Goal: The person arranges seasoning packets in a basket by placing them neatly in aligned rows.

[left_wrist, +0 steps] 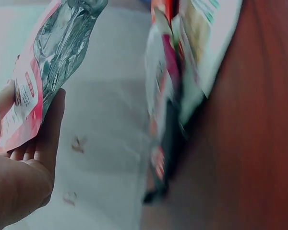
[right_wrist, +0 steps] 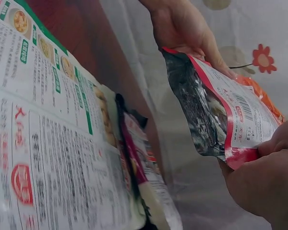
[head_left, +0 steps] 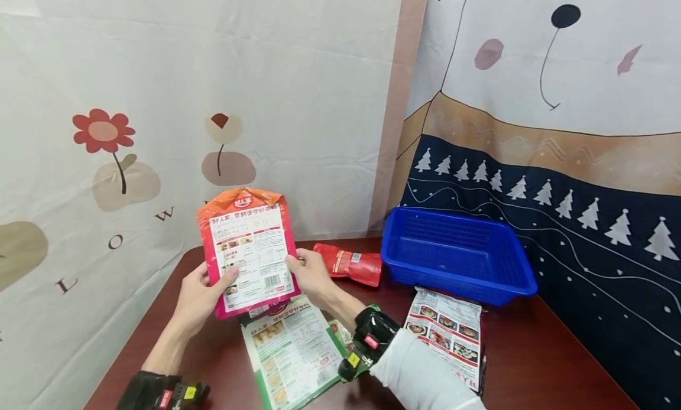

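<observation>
Both hands hold a pink and orange seasoning packet (head_left: 250, 256) up above the table, its white printed side towards the head camera. My left hand (head_left: 193, 298) grips the lower left edge, thumb across the front and fingers behind. At the right edge my right hand (head_left: 314, 277) pinches the packet between thumb and fingers. The left wrist view shows the silvery bottom fold of the packet (left_wrist: 26, 103) bulging open. Below it a green and white packet (head_left: 300, 354) lies on the table, partly overlapped by the held one in the head view.
A red packet (head_left: 353, 264) lies at the back, beside a blue plastic basket (head_left: 457, 283). In front of the basket lies a packet with food pictures (head_left: 444, 339). A smaller green packet (head_left: 340, 334) shows under the right wrist. Printed cloth hangs behind the dark red table (head_left: 558, 363).
</observation>
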`<state>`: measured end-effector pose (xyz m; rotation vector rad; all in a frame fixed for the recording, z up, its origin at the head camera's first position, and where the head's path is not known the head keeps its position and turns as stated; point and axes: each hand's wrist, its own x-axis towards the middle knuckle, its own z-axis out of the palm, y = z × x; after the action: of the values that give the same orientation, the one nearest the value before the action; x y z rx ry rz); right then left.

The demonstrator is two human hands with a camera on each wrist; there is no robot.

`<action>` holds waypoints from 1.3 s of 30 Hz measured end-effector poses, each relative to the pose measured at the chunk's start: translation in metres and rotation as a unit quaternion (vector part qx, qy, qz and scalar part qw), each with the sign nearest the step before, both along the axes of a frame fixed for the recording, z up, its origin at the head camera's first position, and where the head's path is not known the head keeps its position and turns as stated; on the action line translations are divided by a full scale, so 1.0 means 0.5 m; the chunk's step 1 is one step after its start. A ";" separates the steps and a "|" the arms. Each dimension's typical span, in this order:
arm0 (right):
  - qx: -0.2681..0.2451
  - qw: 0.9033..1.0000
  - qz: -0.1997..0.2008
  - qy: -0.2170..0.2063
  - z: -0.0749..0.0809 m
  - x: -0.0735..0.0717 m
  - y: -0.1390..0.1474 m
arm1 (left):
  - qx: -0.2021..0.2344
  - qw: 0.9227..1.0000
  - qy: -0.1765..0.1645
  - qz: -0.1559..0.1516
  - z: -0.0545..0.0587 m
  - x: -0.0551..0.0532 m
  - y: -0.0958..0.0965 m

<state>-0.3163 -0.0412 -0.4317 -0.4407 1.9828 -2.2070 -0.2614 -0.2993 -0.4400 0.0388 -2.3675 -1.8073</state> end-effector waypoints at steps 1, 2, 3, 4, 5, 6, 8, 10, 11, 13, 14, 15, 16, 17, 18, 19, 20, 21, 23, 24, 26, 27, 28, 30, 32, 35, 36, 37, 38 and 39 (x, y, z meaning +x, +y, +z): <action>-0.004 1.000 0.002 0.003 0.005 0.001 0.016 | 0.000 1.000 0.011 -0.004 0.008 -0.001 0.013; -0.006 1.000 0.005 0.008 0.011 0.004 0.034 | 0.003 1.000 0.020 -0.011 0.015 -0.003 0.027; -0.006 1.000 0.010 0.011 0.017 0.005 0.053 | 0.005 0.999 0.029 -0.018 0.022 -0.005 0.042; -0.008 1.000 0.014 0.018 0.023 0.006 0.072 | 0.007 0.999 0.037 -0.025 0.029 -0.008 0.057; -0.009 1.000 0.015 0.022 0.029 0.009 0.091 | 0.006 0.998 0.046 -0.032 0.035 -0.010 0.071; -0.009 1.000 0.014 0.025 0.035 0.011 0.109 | 0.008 0.998 0.054 -0.041 0.041 -0.013 0.086; -0.008 0.999 0.014 0.034 0.047 0.015 0.142 | 0.007 0.996 0.072 -0.057 0.052 -0.016 0.111; -0.003 0.999 0.013 0.041 0.056 0.020 0.173 | 0.000 0.994 0.088 -0.068 0.061 -0.018 0.136; 0.000 0.999 0.012 0.042 0.061 0.023 0.187 | -0.003 0.993 0.094 -0.073 0.064 -0.019 0.148; 0.006 0.999 0.007 0.045 0.068 0.027 0.216 | -0.005 0.991 0.106 -0.083 0.072 -0.019 0.172; 0.008 0.999 0.005 0.047 0.071 0.029 0.228 | -0.003 0.990 0.110 -0.087 0.075 -0.020 0.184; 0.009 0.999 0.004 0.048 0.074 0.030 0.241 | -0.005 0.989 0.115 -0.091 0.079 -0.020 0.195; 0.009 0.999 0.002 0.048 0.076 0.032 0.253 | -0.003 0.988 0.119 -0.094 0.082 -0.020 0.206; 0.011 0.999 -0.001 0.050 0.079 0.033 0.264 | -0.002 0.988 0.124 -0.096 0.085 -0.021 0.217; 0.012 0.999 -0.006 0.052 0.081 0.033 0.275 | 0.000 0.987 0.128 -0.098 0.088 -0.022 0.228; 0.011 0.998 -0.011 0.054 0.082 0.034 0.286 | 0.002 0.986 0.131 -0.100 0.091 -0.024 0.238; 0.010 0.998 -0.014 0.059 0.084 0.035 0.295 | 0.002 0.986 0.135 -0.101 0.094 -0.025 0.248; 0.009 0.998 -0.018 0.061 0.086 0.036 0.304 | 0.001 0.985 0.138 -0.100 0.096 -0.027 0.258; 0.003 0.997 -0.029 0.067 0.089 0.038 0.320 | 0.000 0.985 0.143 -0.097 0.099 -0.029 0.276; -0.003 0.997 -0.033 0.068 0.090 0.040 0.327 | -0.002 0.985 0.146 -0.097 0.100 -0.030 0.284; -0.011 0.997 -0.037 0.072 0.092 0.043 0.337 | -0.002 0.984 0.152 -0.095 0.102 -0.031 0.296; -0.015 0.996 -0.039 0.073 0.092 0.044 0.341 | -0.002 0.983 0.155 -0.095 0.102 -0.030 0.301; -0.017 0.996 -0.042 0.076 0.093 0.046 0.345 | 0.000 0.983 0.158 -0.095 0.102 -0.030 0.305; -0.016 0.996 -0.043 0.080 0.094 0.051 0.351 | 0.007 0.982 0.160 -0.096 0.102 -0.028 0.313; -0.014 0.996 -0.043 0.082 0.095 0.055 0.356 | 0.014 0.982 0.161 -0.098 0.102 -0.024 0.318; -0.009 0.996 -0.043 0.081 0.095 0.059 0.361 | 0.020 0.982 0.160 -0.100 0.103 -0.020 0.323; -0.008 0.996 -0.042 0.082 0.095 0.060 0.363 | 0.022 0.981 0.162 -0.100 0.104 -0.020 0.324; -0.008 0.996 -0.042 0.083 0.096 0.060 0.364 | 0.024 0.981 0.163 -0.101 0.105 -0.020 0.326; -0.008 0.995 -0.043 0.086 0.097 0.061 0.365 | 0.026 0.981 0.164 -0.102 0.105 -0.020 0.327; -0.008 0.995 -0.043 0.089 0.098 0.063 0.366 | 0.030 0.981 0.164 -0.104 0.106 -0.020 0.329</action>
<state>-0.2850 0.1420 -0.3827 -0.5844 2.1102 -2.3103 -0.2713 -0.1347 -0.3870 -0.4780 -2.1496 -1.8062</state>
